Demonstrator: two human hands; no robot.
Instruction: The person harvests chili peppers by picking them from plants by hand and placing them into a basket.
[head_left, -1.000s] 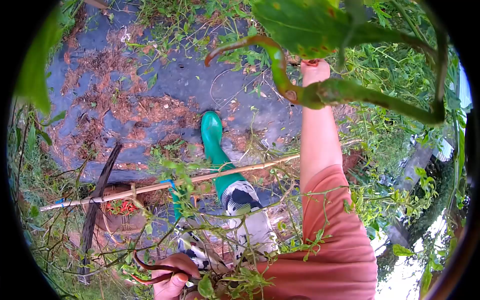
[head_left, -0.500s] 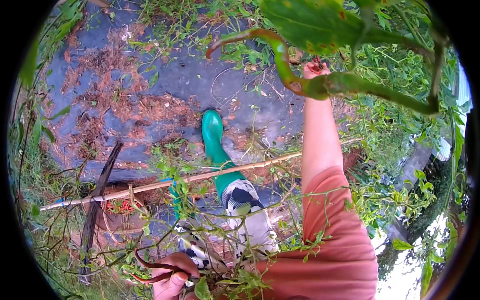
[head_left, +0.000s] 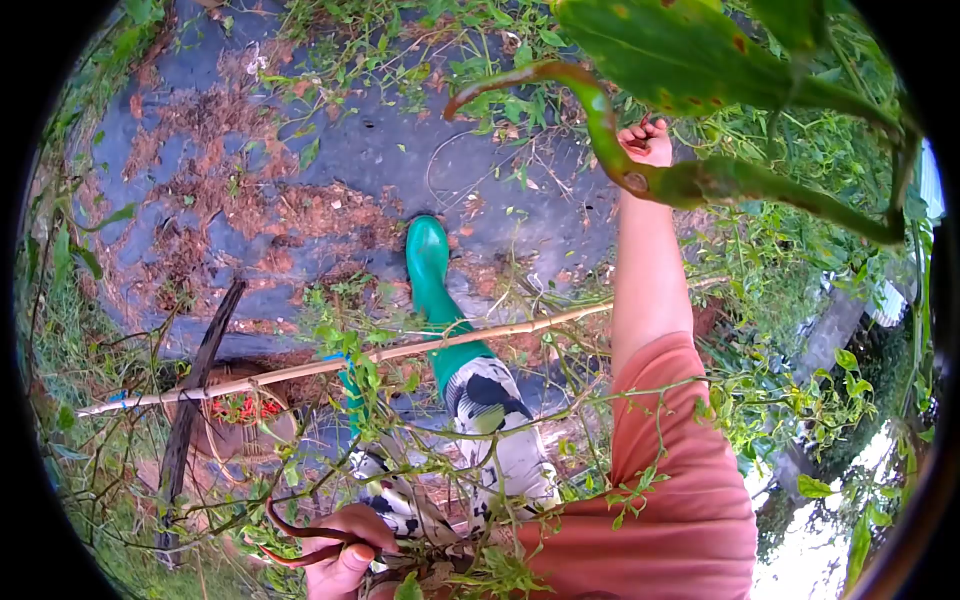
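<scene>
At the bottom left, my left hand (head_left: 348, 562) is closed around long dark-red chili peppers (head_left: 300, 532), whose curved tips stick out to the left. My right arm reaches up the view, and my right hand (head_left: 648, 146) is at its end with fingers curled over small dark-red chili peppers (head_left: 636, 144); how many is hard to tell. Close to the camera, a twisted chili pepper (head_left: 605, 125), green turning reddish brown, hangs from a stem and partly overlaps my right wrist. A spotted green leaf (head_left: 670, 50) is above it.
A bamboo pole (head_left: 330, 368) crosses in front of my legs and meets a dark wooden stake (head_left: 205, 360). Behind them stands a woven basket (head_left: 215, 435) with red chilies (head_left: 245, 408). My green boot (head_left: 428, 255) is on dark plastic sheeting (head_left: 370, 155). Chili plants (head_left: 780, 250) grow at right.
My right hand has shifted slightly right and its fingers look a little looser. The near chili and leaf have moved right in view. My left hand keeps its place and hold.
</scene>
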